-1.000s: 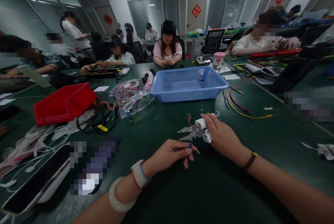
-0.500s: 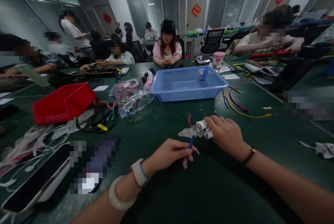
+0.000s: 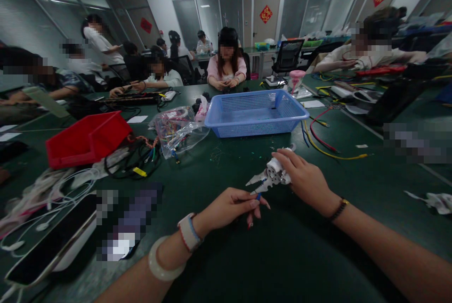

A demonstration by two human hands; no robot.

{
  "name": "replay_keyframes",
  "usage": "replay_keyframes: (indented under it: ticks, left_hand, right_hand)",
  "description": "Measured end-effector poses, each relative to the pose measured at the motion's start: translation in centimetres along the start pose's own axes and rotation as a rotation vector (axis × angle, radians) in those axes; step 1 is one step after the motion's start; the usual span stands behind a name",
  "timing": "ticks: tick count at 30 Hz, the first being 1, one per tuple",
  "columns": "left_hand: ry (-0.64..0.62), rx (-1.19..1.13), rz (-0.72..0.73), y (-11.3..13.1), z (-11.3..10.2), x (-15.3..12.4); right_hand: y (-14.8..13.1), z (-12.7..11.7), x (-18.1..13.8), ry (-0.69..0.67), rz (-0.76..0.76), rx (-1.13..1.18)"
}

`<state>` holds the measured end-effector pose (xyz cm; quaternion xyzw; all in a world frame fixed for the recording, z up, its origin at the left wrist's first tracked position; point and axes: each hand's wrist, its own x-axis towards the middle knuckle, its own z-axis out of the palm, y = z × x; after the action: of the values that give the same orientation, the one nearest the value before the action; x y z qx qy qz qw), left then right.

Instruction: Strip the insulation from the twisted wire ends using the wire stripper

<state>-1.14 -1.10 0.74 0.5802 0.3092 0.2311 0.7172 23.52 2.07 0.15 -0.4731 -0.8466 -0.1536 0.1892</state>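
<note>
My right hand is wrapped round the white-taped handles of a wire stripper, whose metal jaws point left and stand apart. My left hand pinches a short blue wire upright between thumb and fingers; the wire's tip sits right at the lower jaw. Both hands hover just above the dark green table, close together near its middle. A white bangle and a watch are on my left wrist, a beaded bracelet on the right.
A blue basket stands behind the hands, a clear bag of wires to its left, then a red bin and tangled cables. Loose red and yellow wires lie right. Several people sit round the table.
The stripper's jaws were apart, closed half a second ago, and are apart again now, moved down onto the blue wire's tip. My left hand has barely moved.
</note>
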Motion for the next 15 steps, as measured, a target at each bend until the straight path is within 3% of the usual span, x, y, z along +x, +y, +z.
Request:
replay_keyframes:
  ticks: [15]
  left_hand:
    - [-0.020,0.080,-0.021,0.25,-0.17,-0.17]
  right_hand:
    - [0.71,-0.90,0.14,0.051,-0.007,-0.098]
